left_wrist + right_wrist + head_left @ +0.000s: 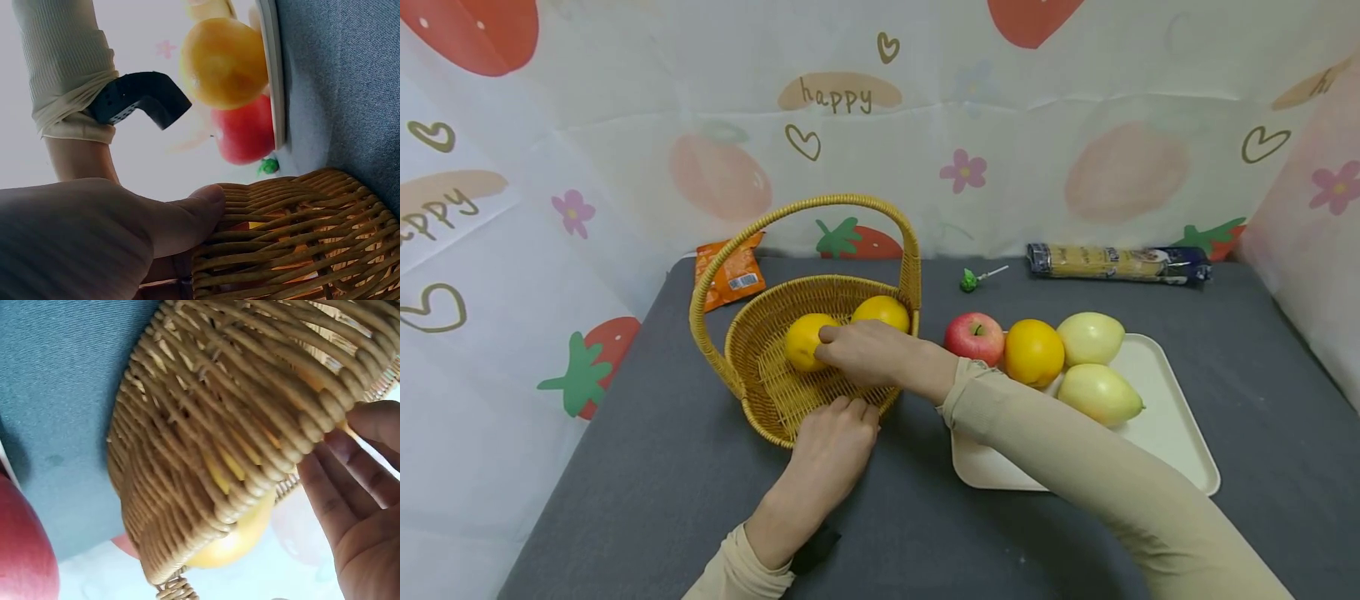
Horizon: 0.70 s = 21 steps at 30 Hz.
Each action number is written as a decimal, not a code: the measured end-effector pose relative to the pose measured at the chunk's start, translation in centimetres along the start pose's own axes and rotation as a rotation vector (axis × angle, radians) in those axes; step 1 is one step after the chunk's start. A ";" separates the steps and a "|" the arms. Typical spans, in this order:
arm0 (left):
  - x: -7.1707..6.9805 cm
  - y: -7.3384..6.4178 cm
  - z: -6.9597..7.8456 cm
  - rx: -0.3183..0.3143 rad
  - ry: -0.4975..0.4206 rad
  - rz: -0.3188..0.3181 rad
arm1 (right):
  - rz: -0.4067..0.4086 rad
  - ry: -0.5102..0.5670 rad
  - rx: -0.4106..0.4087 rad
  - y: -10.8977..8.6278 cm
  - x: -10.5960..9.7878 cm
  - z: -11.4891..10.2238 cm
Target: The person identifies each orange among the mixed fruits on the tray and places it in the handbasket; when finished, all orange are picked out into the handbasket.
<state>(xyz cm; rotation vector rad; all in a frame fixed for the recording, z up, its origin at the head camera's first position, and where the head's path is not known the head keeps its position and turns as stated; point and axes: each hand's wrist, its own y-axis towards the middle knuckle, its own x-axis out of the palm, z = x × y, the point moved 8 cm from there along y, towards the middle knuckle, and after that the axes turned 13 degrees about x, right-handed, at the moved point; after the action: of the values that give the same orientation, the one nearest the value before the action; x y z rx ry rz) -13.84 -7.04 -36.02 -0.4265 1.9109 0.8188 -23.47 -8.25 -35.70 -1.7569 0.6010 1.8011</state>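
Head view shows a wicker basket [741, 346] on the left half of the dark worktop [625, 492], its tall handle [820, 202] arching over it. Two oranges lie inside: the left orange [801, 343] toward the middle and the right orange [882, 311] against the far right wall. Of the two hands, the left hand [835, 446] grips the basket's near rim; the left wrist view shows its thumb pressed on the wicker. The right hand [868, 350] reaches into the basket, fingers touching the left orange; whether they grasp it I cannot tell.

A cream tray [1165, 442] sits toward the worktop's right edge. At its far left corner is a red apple [973, 337], with a third orange [1034, 352] just beside it and two pale green fruits [1097, 393] farther right along the far side. Near the worktop's far left corner lies an orange packet [737, 279]. Along the far edge lie a green lollipop [968, 281] and, toward the right corner, a long pasta pack [1112, 263].
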 end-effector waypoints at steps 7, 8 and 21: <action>0.0 0.0 -0.1 -0.002 -0.004 0.002 | -0.042 -0.045 0.018 0.1 0.5 0.0; 0.0 0.0 -0.1 -0.001 -0.005 0.001 | -0.043 -0.045 0.017 0.1 0.6 0.0; 0.0 -0.1 -0.1 0.001 -0.017 -0.002 | -0.089 0.007 0.015 0.2 1.0 -0.2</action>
<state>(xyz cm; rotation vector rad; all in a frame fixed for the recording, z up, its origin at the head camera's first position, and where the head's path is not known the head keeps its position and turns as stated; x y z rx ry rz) -13.89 -7.16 -36.05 -0.4192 1.8945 0.8178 -23.43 -8.46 -36.69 -1.7526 0.5289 1.7266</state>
